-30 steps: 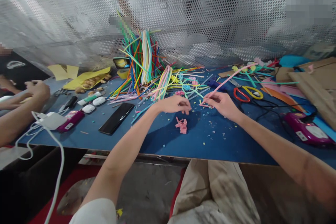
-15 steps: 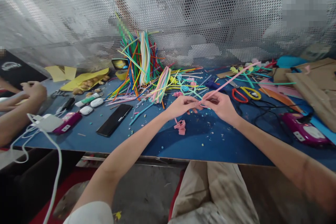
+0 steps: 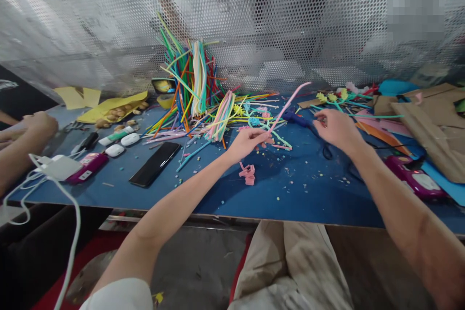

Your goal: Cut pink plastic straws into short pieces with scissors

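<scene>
The left hand is out over the middle of the blue bench. Its thumb and fingers are closed on the near end of a pink pipe cleaner, which rises from the grip, slanting far and to the right. The tip is clear of the bench, in front of the perforated metal screen.

The right hand is well apart from the pipe cleaner, lower and to the right. Its back faces up and its fingers are curled toward a blue tool lying just to its left. Its palm is hidden, so I cannot tell whether it grips anything.

A small cluster of folded pink pieces lies on the bench just near of the left hand, with tiny coloured scraps scattered around it. At the far side a big heap of coloured pipe cleaners leans against the screen and spills onto the bench.

A black phone lies flat to the left of the left hand. Further left are a purple device and a white charger with its cable hanging off the near edge. A co-worker's hand rests at the far left. At the right edge are sheets of cardboard and a purple glue gun.
</scene>
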Tool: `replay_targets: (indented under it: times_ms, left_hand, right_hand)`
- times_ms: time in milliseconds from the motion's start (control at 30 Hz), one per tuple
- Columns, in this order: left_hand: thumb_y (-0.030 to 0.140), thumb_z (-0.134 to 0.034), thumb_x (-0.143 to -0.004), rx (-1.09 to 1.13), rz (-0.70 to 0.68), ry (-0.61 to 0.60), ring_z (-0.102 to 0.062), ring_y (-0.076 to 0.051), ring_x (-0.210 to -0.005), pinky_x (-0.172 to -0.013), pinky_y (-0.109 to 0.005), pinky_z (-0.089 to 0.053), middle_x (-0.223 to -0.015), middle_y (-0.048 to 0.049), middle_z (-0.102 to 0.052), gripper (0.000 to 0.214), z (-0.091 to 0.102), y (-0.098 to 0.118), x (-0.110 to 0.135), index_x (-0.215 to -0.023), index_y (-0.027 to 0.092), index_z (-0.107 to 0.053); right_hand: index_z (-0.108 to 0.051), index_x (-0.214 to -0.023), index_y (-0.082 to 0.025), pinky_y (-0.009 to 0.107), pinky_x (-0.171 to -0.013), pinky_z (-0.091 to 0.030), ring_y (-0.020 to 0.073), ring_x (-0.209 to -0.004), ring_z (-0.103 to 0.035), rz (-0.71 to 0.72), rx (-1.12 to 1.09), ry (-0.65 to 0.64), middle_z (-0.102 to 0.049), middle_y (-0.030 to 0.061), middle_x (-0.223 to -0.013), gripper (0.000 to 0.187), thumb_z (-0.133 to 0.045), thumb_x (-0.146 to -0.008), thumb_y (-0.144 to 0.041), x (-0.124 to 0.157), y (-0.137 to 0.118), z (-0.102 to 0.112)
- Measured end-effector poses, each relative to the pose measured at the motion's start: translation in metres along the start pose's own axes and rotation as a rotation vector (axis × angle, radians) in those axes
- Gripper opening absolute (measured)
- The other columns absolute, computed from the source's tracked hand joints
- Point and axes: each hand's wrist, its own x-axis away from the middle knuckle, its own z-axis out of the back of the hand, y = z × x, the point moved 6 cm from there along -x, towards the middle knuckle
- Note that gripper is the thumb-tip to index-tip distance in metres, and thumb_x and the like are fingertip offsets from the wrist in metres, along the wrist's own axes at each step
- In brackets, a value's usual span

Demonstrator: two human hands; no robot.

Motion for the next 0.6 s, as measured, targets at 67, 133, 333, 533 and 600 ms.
replay_targets:
  times_ms: [67,133,333,533,600]
  left_hand:
    - [0.052,-0.064,-0.086,0.064,0.035,0.064,-0.064,-0.012,-0.074,-0.058,-0.021,-0.044,-0.103,-0.012,-0.075,0.045,0.006,-0.006,-0.002,-0.108,0.014,-0.07]
    - [0.054,-0.066,-0.084,0.125,0.063,0.113,-0.063,-0.012,-0.074,-0.058,-0.021,-0.043,-0.101,-0.0116,-0.075,0.048,0.01,-0.011,-0.003,-0.11,0.014,-0.071]
    - [0.055,-0.071,-0.079,0.229,0.084,0.175,-0.06,-0.012,-0.073,-0.06,-0.023,-0.043,-0.1,-0.013,-0.075,0.049,0.015,-0.016,-0.006,-0.105,0.013,-0.073]
    - [0.051,-0.073,-0.078,0.289,0.095,0.189,-0.057,-0.011,-0.072,-0.059,-0.022,-0.041,-0.1,-0.012,-0.075,0.043,0.015,-0.015,-0.005,-0.099,0.013,-0.074]
    - [0.051,-0.073,-0.079,0.299,0.085,0.186,-0.055,-0.01,-0.07,-0.058,-0.022,-0.039,-0.1,-0.0116,-0.075,0.042,0.015,-0.013,-0.004,-0.098,0.014,-0.073]
  right_hand:
    - [-0.062,-0.121,-0.006,0.038,-0.093,-0.043,0.0319,-0.108,-0.063,-0.134,0.326,-0.083,-0.068,0.0222,-0.113,0.04,-0.057,-0.089,-0.03,-0.008,0.042,0.003]
    - [-0.057,-0.122,0.002,0.04,-0.093,-0.04,0.0375,-0.114,-0.059,-0.264,0.542,-0.266,-0.064,0.0296,-0.116,0.048,-0.058,-0.088,-0.032,-0.01,0.079,-0.002]
    - [-0.062,-0.11,0.004,0.038,-0.081,-0.04,0.0371,-0.101,-0.065,-0.325,0.567,-0.375,-0.066,0.0303,-0.103,0.053,-0.058,-0.087,-0.044,-0.012,0.098,-0.015]
    - [-0.058,-0.12,0.009,0.036,-0.073,-0.035,0.0348,-0.106,-0.062,-0.334,0.573,-0.292,-0.058,0.034,-0.114,0.054,-0.057,-0.09,-0.036,-0.015,0.095,-0.008]
    - [-0.059,-0.117,0.009,0.036,-0.072,-0.034,0.0331,-0.106,-0.062,-0.328,0.56,-0.214,-0.058,0.0351,-0.113,0.051,-0.058,-0.09,-0.034,-0.017,0.098,0.003]
